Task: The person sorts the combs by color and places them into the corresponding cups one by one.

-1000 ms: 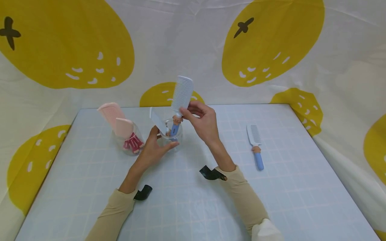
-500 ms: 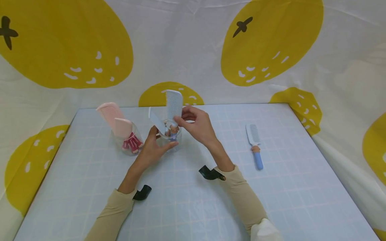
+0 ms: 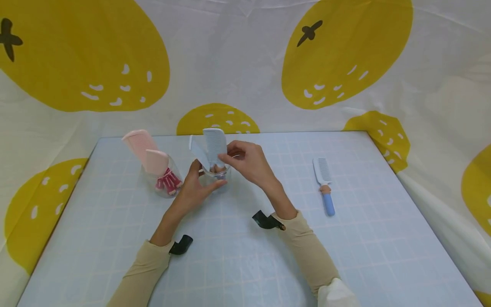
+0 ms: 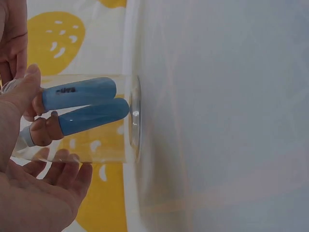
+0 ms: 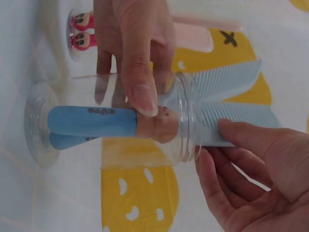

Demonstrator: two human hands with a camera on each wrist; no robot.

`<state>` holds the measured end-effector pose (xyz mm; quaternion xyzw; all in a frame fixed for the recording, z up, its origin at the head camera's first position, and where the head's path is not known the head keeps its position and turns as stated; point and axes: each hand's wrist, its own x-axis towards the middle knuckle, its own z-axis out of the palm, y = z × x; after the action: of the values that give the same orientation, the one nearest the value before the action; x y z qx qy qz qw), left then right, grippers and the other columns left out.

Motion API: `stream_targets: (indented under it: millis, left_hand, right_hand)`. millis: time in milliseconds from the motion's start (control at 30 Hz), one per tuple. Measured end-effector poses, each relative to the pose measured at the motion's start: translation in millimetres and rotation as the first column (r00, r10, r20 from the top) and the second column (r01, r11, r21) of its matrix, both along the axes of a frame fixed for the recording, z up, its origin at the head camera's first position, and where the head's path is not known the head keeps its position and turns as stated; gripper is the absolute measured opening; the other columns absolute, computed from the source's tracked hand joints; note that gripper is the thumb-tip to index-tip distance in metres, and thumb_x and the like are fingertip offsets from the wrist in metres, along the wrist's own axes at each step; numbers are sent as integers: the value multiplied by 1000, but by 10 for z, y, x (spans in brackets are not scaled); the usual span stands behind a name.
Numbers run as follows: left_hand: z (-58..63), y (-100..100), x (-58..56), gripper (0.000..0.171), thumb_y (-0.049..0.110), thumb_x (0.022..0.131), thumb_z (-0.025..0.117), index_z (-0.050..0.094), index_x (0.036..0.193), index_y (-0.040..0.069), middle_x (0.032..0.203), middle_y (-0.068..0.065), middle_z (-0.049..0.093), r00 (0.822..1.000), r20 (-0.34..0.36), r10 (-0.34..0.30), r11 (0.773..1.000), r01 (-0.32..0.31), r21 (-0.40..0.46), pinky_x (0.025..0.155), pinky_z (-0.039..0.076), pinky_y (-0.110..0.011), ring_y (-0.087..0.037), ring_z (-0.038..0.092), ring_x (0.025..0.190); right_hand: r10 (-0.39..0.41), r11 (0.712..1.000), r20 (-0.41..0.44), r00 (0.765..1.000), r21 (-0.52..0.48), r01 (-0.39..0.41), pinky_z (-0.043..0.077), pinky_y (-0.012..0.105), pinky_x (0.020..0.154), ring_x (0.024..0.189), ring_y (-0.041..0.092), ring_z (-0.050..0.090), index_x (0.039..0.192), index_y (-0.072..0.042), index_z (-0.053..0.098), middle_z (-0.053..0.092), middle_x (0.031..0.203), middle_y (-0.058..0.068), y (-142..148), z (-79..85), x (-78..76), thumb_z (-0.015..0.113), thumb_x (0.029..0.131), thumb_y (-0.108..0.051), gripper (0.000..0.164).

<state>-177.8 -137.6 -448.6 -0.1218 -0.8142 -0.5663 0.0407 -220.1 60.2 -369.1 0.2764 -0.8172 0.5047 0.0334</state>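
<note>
Around a clear glass jar (image 5: 130, 157) curls my left hand (image 3: 193, 192), its thumb lying across the glass in both wrist views. My right hand (image 3: 249, 164) pinches the toothed head of a light-blue comb (image 3: 215, 145) just above the rim. That comb's blue handle (image 5: 91, 121) is down inside the jar, near its base. A second light-blue comb (image 3: 197, 150) leans left in the same jar, its handle beside the first. Both have a brown figure at the neck. Another light-blue comb (image 3: 324, 185) lies on the table to the right.
Left of the hands stands another glass jar (image 3: 172, 164) holding a pink comb (image 3: 140, 145) and a second pink piece (image 3: 157, 162), with red-and-white striped figures on the handles. A pale checked cloth covers the table (image 3: 238, 264). A white curtain with yellow fruit prints hangs behind.
My right hand has lowered the comb down and left, so its handle has gone from above the jar's mouth to inside it. The left hand stays around the jar.
</note>
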Motion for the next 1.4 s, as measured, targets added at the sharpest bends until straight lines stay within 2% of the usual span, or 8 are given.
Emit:
stream_targets:
  millis: [100,233,433,633,900,1133,1400]
  left_hand:
    - [11,10,0,91,21,87,85,25,155,7,154,-13,37,1000,8,5,1000,-5,-6,119,33,-55,-32,43,138]
    - [21,22,-1,92,20,87,85,25,155,6,154,-14,37,1000,12,9,1000,-9,-15,119,34,-54,-33,43,138]
    - [19,35,-10,92,19,88,84,24,156,4,154,-16,36,1000,9,7,1000,-7,-20,119,33,-55,-34,41,140]
    - [20,60,-9,90,16,88,84,25,154,4,152,-16,38,1000,5,0,1000,0,-10,119,33,-55,-33,42,139]
    - [30,54,9,88,15,87,84,26,152,3,148,-16,40,1000,5,25,1000,-25,-12,119,34,-54,-34,44,137]
    - [25,40,10,87,16,87,85,27,152,3,147,-16,42,999,11,34,999,-34,-15,119,32,-55,-33,44,137]
    - [30,39,3,86,13,87,84,28,151,1,147,-17,42,1000,-3,15,1000,-15,-6,119,32,-57,-34,43,137]
  right_hand:
    - [-13,999,-8,1000,36,14,61,33,84,94,21,71,109,0,73,75,102,10,11,-4,-17,78,94,-15,22]
    - [-27,997,22,999,70,26,60,38,86,97,22,70,114,0,72,74,107,10,41,-2,-35,77,94,-16,26]
    - [-9,996,54,999,93,4,58,36,91,99,22,69,121,0,69,72,113,11,136,29,-39,75,96,-13,29]
    - [7,993,57,998,118,-13,58,35,92,99,20,69,118,-2,70,72,113,9,248,23,-32,75,96,-15,26]
    - [18,989,46,999,146,-24,58,39,93,100,22,69,117,-2,70,72,112,9,389,-22,-30,72,98,-16,24]
    - [-24,987,58,998,160,15,57,41,93,102,22,68,117,-3,70,72,112,9,598,-81,-45,71,99,-16,23]
    - [-76,983,66,995,175,64,57,43,93,102,25,68,118,-1,69,72,113,11,877,-143,-40,71,99,-17,25]
